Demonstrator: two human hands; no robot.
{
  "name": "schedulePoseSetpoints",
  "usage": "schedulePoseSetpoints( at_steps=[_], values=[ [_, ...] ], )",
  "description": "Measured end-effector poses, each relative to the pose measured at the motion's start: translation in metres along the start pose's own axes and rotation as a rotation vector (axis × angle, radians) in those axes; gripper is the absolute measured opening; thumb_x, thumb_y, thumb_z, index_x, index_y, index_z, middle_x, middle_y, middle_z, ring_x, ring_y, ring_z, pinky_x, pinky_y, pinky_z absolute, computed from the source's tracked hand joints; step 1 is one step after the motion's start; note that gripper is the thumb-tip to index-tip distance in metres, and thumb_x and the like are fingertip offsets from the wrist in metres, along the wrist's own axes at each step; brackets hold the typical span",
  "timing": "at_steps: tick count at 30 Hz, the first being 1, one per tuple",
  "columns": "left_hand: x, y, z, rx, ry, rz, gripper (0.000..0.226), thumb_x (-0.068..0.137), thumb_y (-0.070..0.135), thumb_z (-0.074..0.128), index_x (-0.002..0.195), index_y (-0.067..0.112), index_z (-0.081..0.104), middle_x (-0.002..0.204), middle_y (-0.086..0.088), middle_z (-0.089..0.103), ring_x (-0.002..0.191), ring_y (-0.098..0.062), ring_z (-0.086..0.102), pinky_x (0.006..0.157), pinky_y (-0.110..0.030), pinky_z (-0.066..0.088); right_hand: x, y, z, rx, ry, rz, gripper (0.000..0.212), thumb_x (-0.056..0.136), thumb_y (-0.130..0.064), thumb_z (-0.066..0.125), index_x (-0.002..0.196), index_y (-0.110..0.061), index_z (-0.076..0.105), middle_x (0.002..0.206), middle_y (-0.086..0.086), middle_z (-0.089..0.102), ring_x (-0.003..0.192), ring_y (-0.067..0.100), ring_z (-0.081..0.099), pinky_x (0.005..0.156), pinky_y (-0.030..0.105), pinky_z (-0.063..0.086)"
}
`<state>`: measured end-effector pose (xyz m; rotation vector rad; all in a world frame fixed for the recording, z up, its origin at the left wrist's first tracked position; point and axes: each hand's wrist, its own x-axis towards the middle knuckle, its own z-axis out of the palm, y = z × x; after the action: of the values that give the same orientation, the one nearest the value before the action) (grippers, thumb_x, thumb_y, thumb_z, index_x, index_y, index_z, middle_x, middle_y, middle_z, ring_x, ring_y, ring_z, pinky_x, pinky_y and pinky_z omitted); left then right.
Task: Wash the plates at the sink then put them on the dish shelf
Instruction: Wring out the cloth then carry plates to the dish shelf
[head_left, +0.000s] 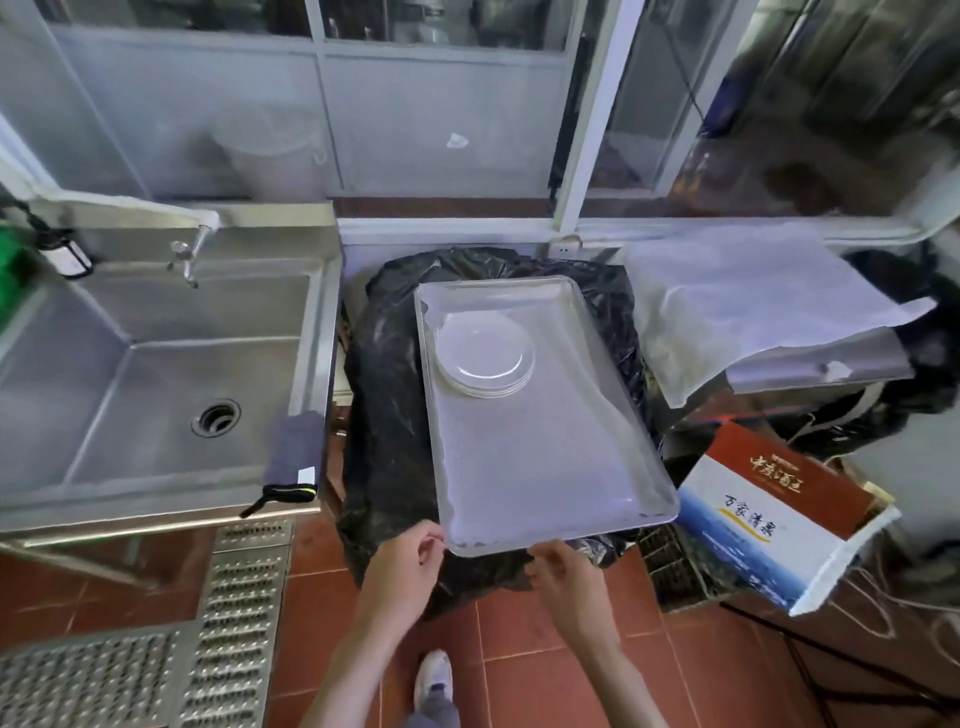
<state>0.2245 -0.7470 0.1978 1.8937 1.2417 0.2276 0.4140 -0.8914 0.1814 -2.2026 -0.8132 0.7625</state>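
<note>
Metal tray sits on top of a bin lined with a black bag, just right of the steel sink. Likely parked there as a staging spot: the bin top gives a flat perch beside the basin, so the load can go straight across to the left.

Plates: a small stack, white, round, plain, with a shallow rim. They lie flat in the far left part of the tray, edges slightly out of line. Exact count not readable; at least three or four. No obvious food residue visible, though the frame is soft.

Left hand at the near left corner of the tray, fingers loosely curled, tips at or just short of the rim. Right hand at the near edge, fingers bent, thumb up by the rim. Cannot tell whether either hand has actually closed on the tray edge or is only touching it; neither holds a plate.

Sink basin dry-looking, drain open, tap at the far wall, grey cloth draped over the near right rim. Printed carton on the floor to the right.

Judgement: washing not yet begun; hands seem placed to steady or shift the tray.
</note>
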Motion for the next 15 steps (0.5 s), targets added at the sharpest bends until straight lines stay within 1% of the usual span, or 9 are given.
schedulePoseSetpoints(
  at_steps=[1, 3, 6, 8, 11, 15],
  values=[
    [0.013, 0.002, -0.005, -0.007, 0.004, 0.007, 0.016, 0.103, 0.024, 0.060, 0.106, 0.036, 0.072, 0.098, 0.024, 0.072, 0.094, 0.005, 0.067, 0.072, -0.006, 0.047, 0.012, -0.006, 0.002, 0.015, -0.004, 0.007, 0.018, 0.096, -0.016, 0.067, 0.101, -0.033, 0.073, 0.083, -0.015, 0.077, 0.080, -0.003, 0.071, 0.080, 0.028, 0.058],
    [0.034, 0.004, -0.013, -0.027, 0.008, 0.005, 0.019, 0.104, 0.023, 0.059, 0.105, 0.039, 0.071, 0.097, 0.025, 0.071, 0.092, 0.007, 0.066, 0.074, -0.008, 0.048, 0.031, -0.016, 0.005, 0.020, -0.010, 0.001, 0.019, 0.096, -0.017, 0.067, 0.099, -0.035, 0.072, 0.082, -0.012, 0.077, 0.078, -0.001, 0.071, 0.078, 0.029, 0.058],
    [0.059, 0.008, -0.019, -0.029, 0.002, -0.004, 0.020, 0.104, 0.024, 0.058, 0.102, 0.041, 0.069, 0.096, 0.026, 0.071, 0.091, 0.009, 0.065, 0.072, -0.008, 0.048, 0.056, -0.027, 0.005, 0.050, -0.018, 0.012, 0.026, 0.094, -0.011, 0.066, 0.096, -0.036, 0.071, 0.083, -0.010, 0.077, 0.078, 0.002, 0.072, 0.078, 0.030, 0.058],
    [0.076, 0.011, -0.022, -0.040, -0.002, -0.005, 0.018, 0.105, 0.025, 0.058, 0.105, 0.038, 0.070, 0.099, 0.025, 0.071, 0.094, 0.007, 0.066, 0.071, -0.006, 0.047, 0.073, -0.032, 0.004, 0.069, -0.019, 0.021, 0.028, 0.094, -0.009, 0.064, 0.096, -0.036, 0.070, 0.083, -0.008, 0.077, 0.078, 0.005, 0.072, 0.078, 0.033, 0.059],
    [0.102, 0.013, -0.021, -0.056, 0.000, -0.022, 0.018, 0.105, 0.024, 0.059, 0.108, 0.037, 0.071, 0.102, 0.026, 0.071, 0.098, 0.005, 0.066, 0.071, -0.001, 0.044, 0.097, -0.031, 0.004, 0.052, -0.036, 0.043, 0.026, 0.096, -0.012, 0.063, 0.096, -0.037, 0.070, 0.084, -0.009, 0.077, 0.082, 0.006, 0.072, 0.079, 0.034, 0.059],
    [0.139, 0.020, -0.015, -0.066, 0.019, -0.073, 0.020, 0.105, 0.025, 0.058, 0.119, 0.030, 0.072, 0.111, 0.020, 0.071, 0.105, 0.000, 0.066, 0.078, -0.005, 0.045, 0.141, -0.030, 0.002, 0.031, -0.057, 0.049, 0.022, 0.098, -0.013, 0.061, 0.103, -0.032, 0.071, 0.087, -0.013, 0.077, 0.082, 0.003, 0.071, 0.080, 0.035, 0.060]
  ],
)
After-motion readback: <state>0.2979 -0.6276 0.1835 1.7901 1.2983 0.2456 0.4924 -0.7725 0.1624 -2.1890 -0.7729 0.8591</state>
